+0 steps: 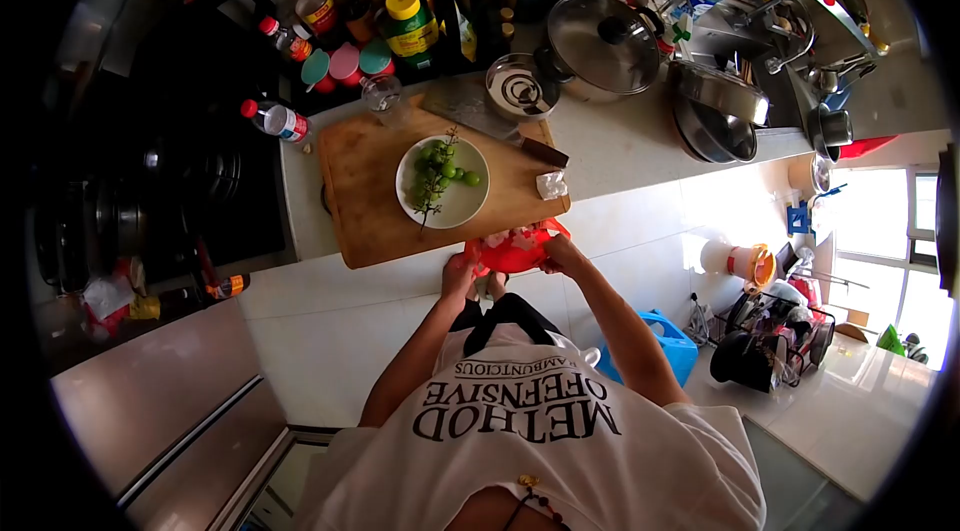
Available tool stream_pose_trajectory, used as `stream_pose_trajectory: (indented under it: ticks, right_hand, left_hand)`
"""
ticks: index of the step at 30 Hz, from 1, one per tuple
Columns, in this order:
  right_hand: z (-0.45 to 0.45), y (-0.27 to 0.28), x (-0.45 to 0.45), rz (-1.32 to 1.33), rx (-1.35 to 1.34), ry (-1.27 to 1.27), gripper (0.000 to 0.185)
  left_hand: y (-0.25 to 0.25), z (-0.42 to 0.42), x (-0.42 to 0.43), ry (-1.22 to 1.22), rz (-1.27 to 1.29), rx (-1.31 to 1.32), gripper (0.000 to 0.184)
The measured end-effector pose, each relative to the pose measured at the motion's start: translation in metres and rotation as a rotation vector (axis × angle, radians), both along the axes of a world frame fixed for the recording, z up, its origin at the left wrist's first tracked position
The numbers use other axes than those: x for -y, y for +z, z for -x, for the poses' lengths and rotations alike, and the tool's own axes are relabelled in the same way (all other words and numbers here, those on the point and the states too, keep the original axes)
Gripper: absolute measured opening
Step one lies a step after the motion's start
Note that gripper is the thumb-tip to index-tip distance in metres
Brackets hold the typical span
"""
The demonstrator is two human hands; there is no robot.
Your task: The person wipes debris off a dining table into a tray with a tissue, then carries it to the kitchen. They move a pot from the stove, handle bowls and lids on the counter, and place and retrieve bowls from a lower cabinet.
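Observation:
A red plastic bag [512,253] is stretched between my two hands at the front edge of the cutting board [362,221]. My left hand [459,273] grips its left side, and my right hand [565,257] has fingers closed on the right side. Pale pinkish pieces show in the bag's mouth; I cannot make out what they are. Just beyond, on the board, a white plate [470,203] carries green grapes [436,167] on their stems. A cleaver [478,117] lies behind the plate, and a crumpled white piece [550,185] rests at the board's right corner.
Behind the board stand a drinking glass [384,97], a metal bowl [521,89] and a lidded pot [603,46]. Several sauce bottles and jars [411,28] line the back. The stove [190,171] is at left; stacked pans [716,111] sit by the sink at right.

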State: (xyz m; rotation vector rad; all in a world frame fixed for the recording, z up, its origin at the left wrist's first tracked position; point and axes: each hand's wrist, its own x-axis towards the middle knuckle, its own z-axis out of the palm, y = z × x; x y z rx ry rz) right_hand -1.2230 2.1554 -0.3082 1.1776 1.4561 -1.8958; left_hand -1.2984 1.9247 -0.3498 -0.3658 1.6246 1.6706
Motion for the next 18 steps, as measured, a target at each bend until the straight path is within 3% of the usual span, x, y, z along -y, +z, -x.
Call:
stream_pose_trajectory:
  ticks: [2,5,6,8,10,12,13,15,18]
  right_hand:
    - [-0.006,-0.013,0.001,0.078,-0.026,-0.009,0.022]
    - [-0.014,-0.013,0.007,0.048,-0.118,0.001,0.022]
    - [-0.015,-0.010,0.009,0.031,-0.105,-0.022,0.023]
    - [-0.012,0.008,0.015,-0.005,-0.081,-0.072,0.027]
    - [-0.007,0.026,0.012,-0.200,0.066,0.064,0.029]
    - [-0.004,0.039,0.011,-0.767,0.007,0.294,0.029]
    - [0.000,0.054,0.012,-1.236,-0.135,0.454,0.026]
    - [0.021,0.077,0.002,-1.291,-0.303,0.273,0.020]
    - [0.051,0.062,-0.021,-1.487,-0.565,0.313,0.024]
  left_hand:
    - [-0.005,-0.009,0.000,0.065,0.263,-0.202,0.028]
    - [0.039,-0.015,0.007,0.158,-0.224,0.730,0.037]
    - [0.042,-0.017,0.002,0.137,-0.315,0.856,0.034]
    - [0.028,-0.026,-0.005,0.054,-0.396,0.797,0.030]
    - [0.008,-0.030,-0.012,0.003,-0.420,0.723,0.027]
    - [-0.004,-0.032,-0.015,0.020,-0.359,0.683,0.028]
    - [-0.004,-0.031,-0.016,0.031,-0.327,0.662,0.029]
    - [0.001,-0.028,-0.018,0.032,-0.312,0.678,0.031]
    - [0.016,-0.024,-0.015,-0.063,-0.270,0.659,0.033]
